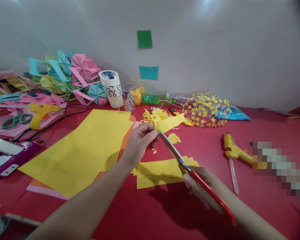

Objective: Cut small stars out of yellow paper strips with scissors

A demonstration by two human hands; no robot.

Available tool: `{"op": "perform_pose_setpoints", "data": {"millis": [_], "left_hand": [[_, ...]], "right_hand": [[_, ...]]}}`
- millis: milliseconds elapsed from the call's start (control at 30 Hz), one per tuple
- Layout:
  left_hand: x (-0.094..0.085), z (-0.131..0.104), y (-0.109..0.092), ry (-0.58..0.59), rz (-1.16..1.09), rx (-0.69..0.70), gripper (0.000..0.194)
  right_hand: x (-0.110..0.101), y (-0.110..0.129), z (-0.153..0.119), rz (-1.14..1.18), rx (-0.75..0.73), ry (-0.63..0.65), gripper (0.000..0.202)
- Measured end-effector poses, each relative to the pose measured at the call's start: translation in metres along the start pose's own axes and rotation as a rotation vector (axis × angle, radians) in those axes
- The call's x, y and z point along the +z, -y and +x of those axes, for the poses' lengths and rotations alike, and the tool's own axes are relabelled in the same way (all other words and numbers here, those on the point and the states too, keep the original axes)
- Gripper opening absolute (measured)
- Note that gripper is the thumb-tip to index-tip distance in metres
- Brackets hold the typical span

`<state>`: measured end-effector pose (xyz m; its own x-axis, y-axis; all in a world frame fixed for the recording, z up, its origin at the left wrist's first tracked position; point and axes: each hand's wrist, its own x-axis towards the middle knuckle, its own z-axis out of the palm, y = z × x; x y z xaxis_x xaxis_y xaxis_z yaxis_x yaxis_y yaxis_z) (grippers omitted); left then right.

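Note:
Between thumb and fingers, my left hand [142, 141] pinches the near end of a yellow paper strip [171, 123]. My right hand [202, 186] grips red-handled scissors [210, 191], whose blades point up and left. Their tips meet the paper right beside my left thumb; I cannot tell whether they are cutting into it. Below lie several yellow paper strips [155, 173] in a stack. A small pile of yellow paper stars [174, 138] sits just past the blades, and a larger heap of yellow paper scraps [156, 116] lies behind it.
Large yellow sheets [90, 146] cover the table's left-centre. Glue guns lie left [40, 115] and right [233, 150], near green-handled scissors [17, 120] and a purple device [15, 158]. Behind stand a white cup [111, 89], a green bottle [155, 99], star-covered plastic [206, 110] and folded paper flowers [83, 66].

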<state>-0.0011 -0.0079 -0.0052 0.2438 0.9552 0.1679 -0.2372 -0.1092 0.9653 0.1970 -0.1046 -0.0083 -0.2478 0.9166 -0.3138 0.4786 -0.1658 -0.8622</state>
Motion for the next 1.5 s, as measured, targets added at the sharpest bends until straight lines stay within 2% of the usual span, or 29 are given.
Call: {"op": "perform_pose_setpoints", "data": {"millis": [167, 333, 567, 1067, 1300, 1500], "left_hand": [[-0.001, 0.001, 0.001, 0.011, -0.009, -0.004, 0.015], [-0.001, 0.001, 0.001, 0.019, -0.027, -0.003, 0.017], [-0.001, 0.001, 0.0, 0.02, -0.02, -0.007, 0.017], [-0.002, 0.001, 0.001, 0.024, -0.054, -0.01, 0.016], [-0.006, 0.003, 0.0, 0.035, -0.057, -0.01, 0.017], [-0.006, 0.002, 0.002, 0.019, -0.027, 0.007, 0.018]], "right_hand": [[0.0, 0.006, -0.003, -0.016, 0.074, 0.005, 0.046], [-0.003, 0.007, -0.004, -0.021, 0.08, 0.016, 0.046], [-0.002, 0.002, -0.001, -0.023, 0.023, -0.038, 0.049], [-0.003, 0.001, 0.0, -0.047, 0.039, -0.002, 0.048], [-0.005, -0.005, 0.004, -0.165, -0.059, 0.006, 0.046], [-0.003, -0.007, 0.003, -0.031, -0.063, 0.045, 0.05]]}}
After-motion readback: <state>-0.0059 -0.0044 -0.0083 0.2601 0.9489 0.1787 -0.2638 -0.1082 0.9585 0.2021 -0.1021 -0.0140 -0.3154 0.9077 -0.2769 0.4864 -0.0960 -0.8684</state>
